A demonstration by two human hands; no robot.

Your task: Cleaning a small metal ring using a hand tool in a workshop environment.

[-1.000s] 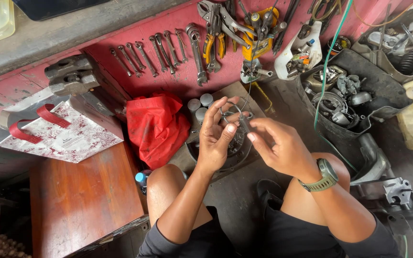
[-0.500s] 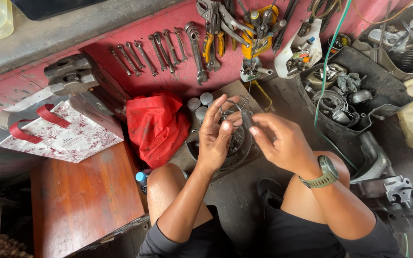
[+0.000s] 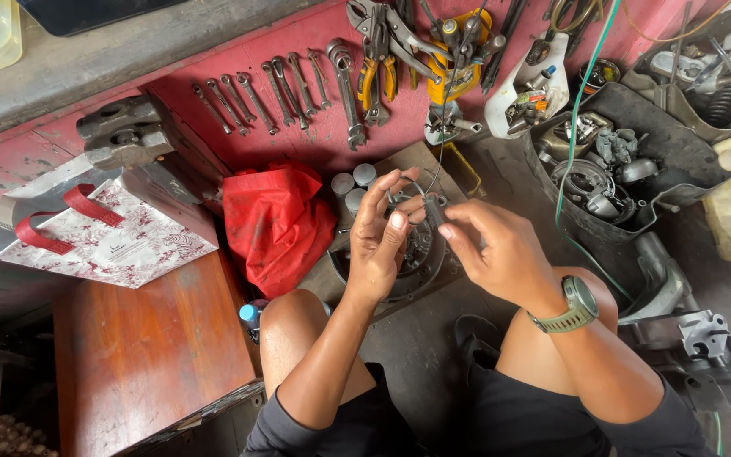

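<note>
left hand (image 3: 380,239) pinches thin wire (image 3: 427,188) | right hand (image 3: 501,250) grips small dark part (image 3: 434,211) on it, above round metal assembly (image 3: 416,254) | wire looks light, springy, slippery: you hold near the part

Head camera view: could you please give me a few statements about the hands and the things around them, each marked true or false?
1. The right hand wears a wristwatch. True.
2. A red bag lies left of the left hand. True.
3. The wrenches lie on the wooden stool. False: they lie in a row on the red surface above.
4. The hands rest apart on the knees. False: both are raised together, pinching a small dark part.
</note>
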